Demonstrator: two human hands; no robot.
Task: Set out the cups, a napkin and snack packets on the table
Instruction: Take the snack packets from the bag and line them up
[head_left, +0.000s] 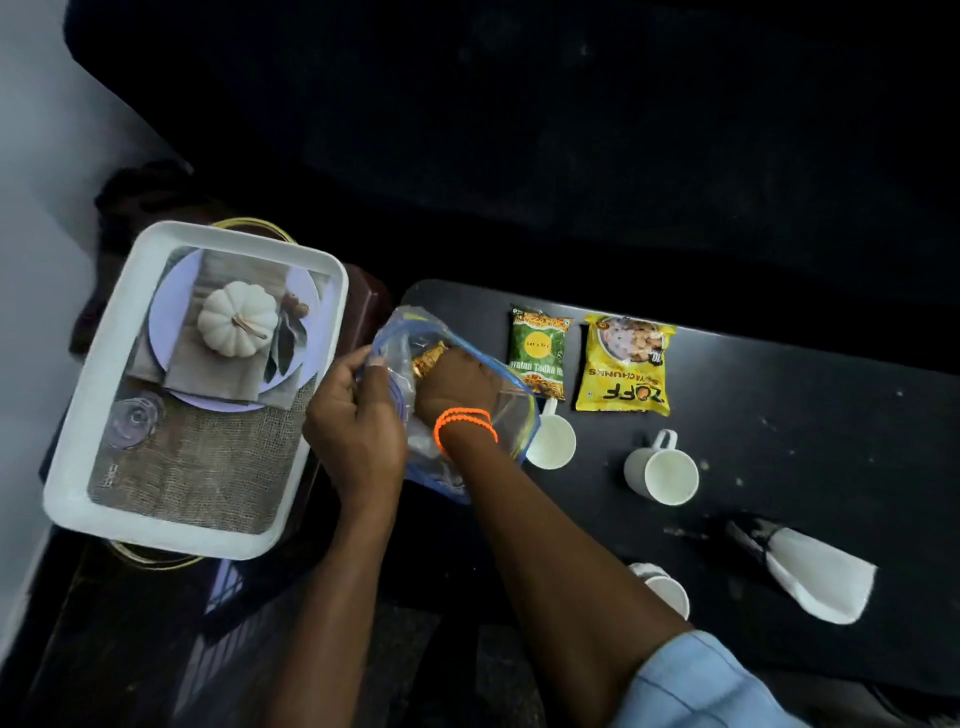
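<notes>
Nearest the camera, a light blue sleeve (696, 680) covers the right upper arm. Just beyond it a white cup (667, 592) stands at the near edge of the black counter (810, 415), partly hidden behind the right forearm. To its right a white napkin (823, 577) lies on the counter, its far end dark.

Further out, two more white cups sit apart on the counter: one (662, 473) lies tilted with its mouth toward the camera, handle pointing away; the other (551, 441) is just beside the bag, partly covered by it.

The left hand (356, 426) grips the rim of a clear plastic bag (511, 410) with curled fingers, holding it open at the counter's left end. The right hand (454, 382), an orange bracelet (465, 423) on the wrist, is inside the bag; its grip is closed around a gold-orange packet (428, 358), fingers mostly hidden.

Beyond the cups, a green packet (537, 353) and a yellow packet (626, 366) lie flat side by side on the counter, close but not touching.

To the left, off the counter, a white tray (78, 415) with a printed liner rests on a dark stool.
</notes>
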